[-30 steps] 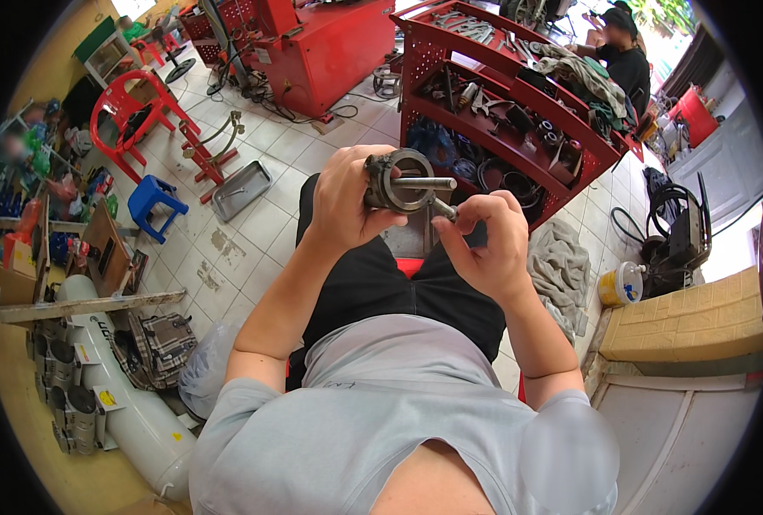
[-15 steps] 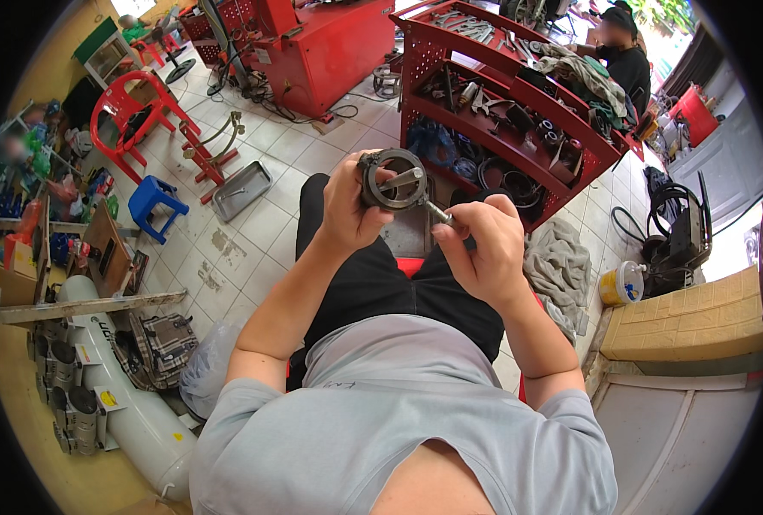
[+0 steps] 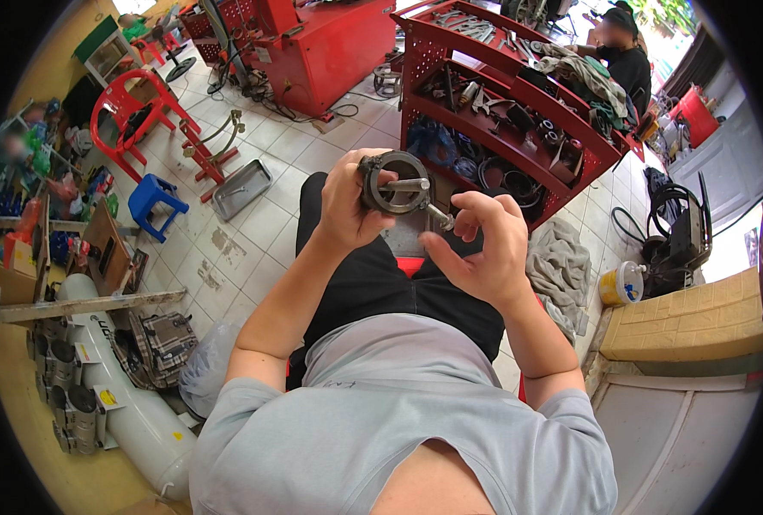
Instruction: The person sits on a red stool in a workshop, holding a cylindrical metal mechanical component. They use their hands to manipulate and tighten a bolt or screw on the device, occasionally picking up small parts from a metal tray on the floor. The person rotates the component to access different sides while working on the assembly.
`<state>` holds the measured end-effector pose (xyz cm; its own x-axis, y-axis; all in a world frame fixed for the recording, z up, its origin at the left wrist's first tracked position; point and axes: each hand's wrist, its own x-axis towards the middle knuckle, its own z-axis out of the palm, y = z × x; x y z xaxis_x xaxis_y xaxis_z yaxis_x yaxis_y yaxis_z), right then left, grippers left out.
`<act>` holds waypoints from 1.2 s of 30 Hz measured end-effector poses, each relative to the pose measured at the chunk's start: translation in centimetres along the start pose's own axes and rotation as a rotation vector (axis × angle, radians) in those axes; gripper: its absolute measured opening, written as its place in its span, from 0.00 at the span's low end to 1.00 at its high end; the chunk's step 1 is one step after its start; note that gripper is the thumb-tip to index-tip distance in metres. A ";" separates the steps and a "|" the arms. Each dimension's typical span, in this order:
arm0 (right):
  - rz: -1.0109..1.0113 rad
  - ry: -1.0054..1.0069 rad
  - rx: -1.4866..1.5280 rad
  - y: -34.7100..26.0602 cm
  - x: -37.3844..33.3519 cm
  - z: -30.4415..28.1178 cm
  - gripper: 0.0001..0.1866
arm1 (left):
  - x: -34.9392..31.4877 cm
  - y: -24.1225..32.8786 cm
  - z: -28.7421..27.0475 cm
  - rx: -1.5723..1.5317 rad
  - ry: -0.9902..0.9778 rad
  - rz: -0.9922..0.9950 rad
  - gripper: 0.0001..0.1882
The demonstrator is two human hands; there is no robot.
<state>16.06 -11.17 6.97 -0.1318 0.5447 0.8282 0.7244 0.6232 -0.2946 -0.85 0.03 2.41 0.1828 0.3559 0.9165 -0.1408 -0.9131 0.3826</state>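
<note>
Technician A: State the surroundings, largest unit first.

Technician B: A red metal tool trolley with perforated side panels [image 3: 600, 156] stands ahead and to the right, loaded with hand tools and parts. A long white cylindrical tank [image 3: 134, 416] lies along the left wall. A blue plastic stool [image 3: 152, 196] stands on the white tiled floor, ahead and to the left, just beside a shallow grey rectangular tray [image 3: 244, 190]. A crumpled grey cloth [image 3: 560, 266] lies on the floor at the right.

Technician A: State the condition of each hand.

Technician B: The left hand [image 3: 344, 206] is curled closed around the left side of a dark, ring-shaped metal part [image 3: 398, 208]; one fingertip shows within the ring's opening. The right hand [image 3: 490, 245] is partly open, thumb and index finger apart, palm turned inward. Whether any finger touches the part cannot be told.

Technician A: Locate the part and its details.

Technician B: The part is above the black-trousered lap, its round opening facing the wearer. A smooth silver rod [image 3: 413, 184] shows across that opening. A slim metal bolt [image 3: 439, 216] projects from the lower right of the ring, its outer end near the right hand's fingertips.
</note>
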 end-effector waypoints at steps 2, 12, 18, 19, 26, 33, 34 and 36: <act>0.003 0.011 -0.006 0.1 -0.2 0.2 0.14 | 0.0 0.1 0.1 -0.004 -0.001 -0.006 0.30; -0.025 0.002 -0.019 0.2 -0.1 0.0 0.14 | 0.0 0.0 0.1 -0.002 -0.017 0.002 0.30; -0.014 -0.047 0.011 0.0 -0.1 -0.4 0.18 | 0.1 0.2 0.0 0.004 -0.013 0.003 0.30; -0.001 -0.027 0.034 -0.2 0.0 -0.4 0.20 | 0.1 0.2 0.0 0.005 -0.009 0.001 0.30; -0.150 0.151 0.193 0.2 -0.9 1.2 0.25 | 0.1 0.2 0.1 0.022 -0.001 0.001 0.31; -0.078 0.151 0.218 0.2 -0.9 1.1 0.28 | 0.1 0.2 0.1 0.034 -0.009 0.001 0.31; -0.082 0.156 0.192 0.3 -1.0 1.3 0.28 | 0.1 0.2 0.0 0.037 -0.009 -0.002 0.31; -0.094 0.154 0.169 0.7 -1.3 1.7 0.29 | 0.0 0.2 0.1 0.035 -0.008 -0.006 0.31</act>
<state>15.59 -10.55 4.88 -0.0790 0.3958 0.9149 0.5889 0.7590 -0.2775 -0.81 -0.17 2.53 0.1914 0.3602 0.9130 -0.1055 -0.9173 0.3840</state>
